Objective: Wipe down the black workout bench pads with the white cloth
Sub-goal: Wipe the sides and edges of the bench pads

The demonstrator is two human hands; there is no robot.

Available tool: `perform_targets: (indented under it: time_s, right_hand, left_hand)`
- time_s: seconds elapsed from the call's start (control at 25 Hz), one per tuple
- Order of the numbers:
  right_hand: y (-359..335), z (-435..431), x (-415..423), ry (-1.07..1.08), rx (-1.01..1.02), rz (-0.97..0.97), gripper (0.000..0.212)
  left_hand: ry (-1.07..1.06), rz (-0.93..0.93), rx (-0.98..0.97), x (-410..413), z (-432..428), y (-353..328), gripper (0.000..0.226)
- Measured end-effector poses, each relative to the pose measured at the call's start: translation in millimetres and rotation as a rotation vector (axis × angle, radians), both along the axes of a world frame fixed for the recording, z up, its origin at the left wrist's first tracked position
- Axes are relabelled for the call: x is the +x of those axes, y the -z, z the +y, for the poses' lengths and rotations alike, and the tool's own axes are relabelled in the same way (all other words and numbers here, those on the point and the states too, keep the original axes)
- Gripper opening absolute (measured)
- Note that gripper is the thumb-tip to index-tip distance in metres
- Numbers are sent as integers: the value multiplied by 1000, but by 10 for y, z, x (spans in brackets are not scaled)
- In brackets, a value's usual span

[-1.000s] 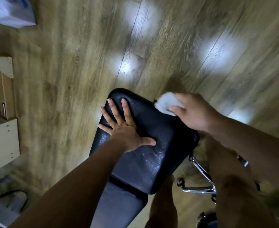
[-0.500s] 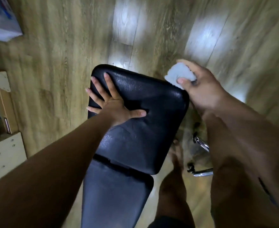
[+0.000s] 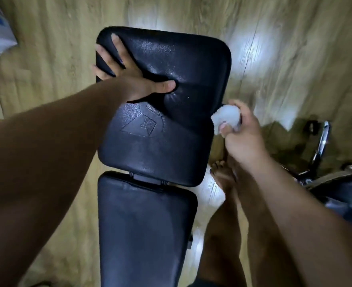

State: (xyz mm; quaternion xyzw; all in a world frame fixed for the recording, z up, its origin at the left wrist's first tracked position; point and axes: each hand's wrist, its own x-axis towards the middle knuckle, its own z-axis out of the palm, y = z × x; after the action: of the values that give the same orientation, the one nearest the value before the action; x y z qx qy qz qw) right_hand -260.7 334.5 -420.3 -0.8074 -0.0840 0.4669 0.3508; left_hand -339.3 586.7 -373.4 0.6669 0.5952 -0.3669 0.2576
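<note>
Two black pads form the bench surface: a far pad and a near pad, separated by a narrow gap with a hinge bracket. Both stand over a wood-pattern floor.

Left hand: laid flat on the far-left area of the far pad, fingers straight and spread, thumb extended toward the right. The upholstery dimples beside the thumb, which indicates downward pressure. Judged purpose: to brace the body and steady the bench while the other hand works.

Right hand: clenched around the white cloth, thumb pressed across the wad. The cloth is bunched into a ball rather than spread flat, which gives a firm contact face for narrow surfaces. It sits at the right edge of the far pad, roughly midway along it. Blur prevents confirming whether it touches the side wall or is just beside it.

Judged step: wiping the right side edge of the far pad. The top of that pad shows a sheen; moisture or reflected light cannot be distinguished. The near pad appears matte and probably awaits wiping.

A bare foot stands on the floor just right of the gap, near the cloth hand. A chrome frame lies to the right, well apart from the bench.
</note>
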Motion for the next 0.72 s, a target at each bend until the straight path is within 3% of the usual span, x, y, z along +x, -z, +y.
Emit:
perform_targets:
  time_s: [0.08,0.2,0.36,0.56,0.64,0.72]
  right_hand:
    - [161,107,274,-10,102,13,57]
    - [197,350,522,62,261,-42,43]
    - [211,636,721,137,228,-198,36]
    - [-98,-445,-554,-57,3,-145,31]
    - [-195,-425,-479,-126,61,-135,31]
    - [51,-51,-12,-80,161,-250,29]
  left_hand:
    - [4,-1,7,-20,-12,29,159]
    - [14,-27,41,-42,-17,65,157]
    - [25,12,50,-4,-42,32,157]
    - [-27,-34,38,28,-64,-16,158]
    - [2,-51,62,-2,-56,-9,162]
    - [7,-75,83,-40,-10,46,164]
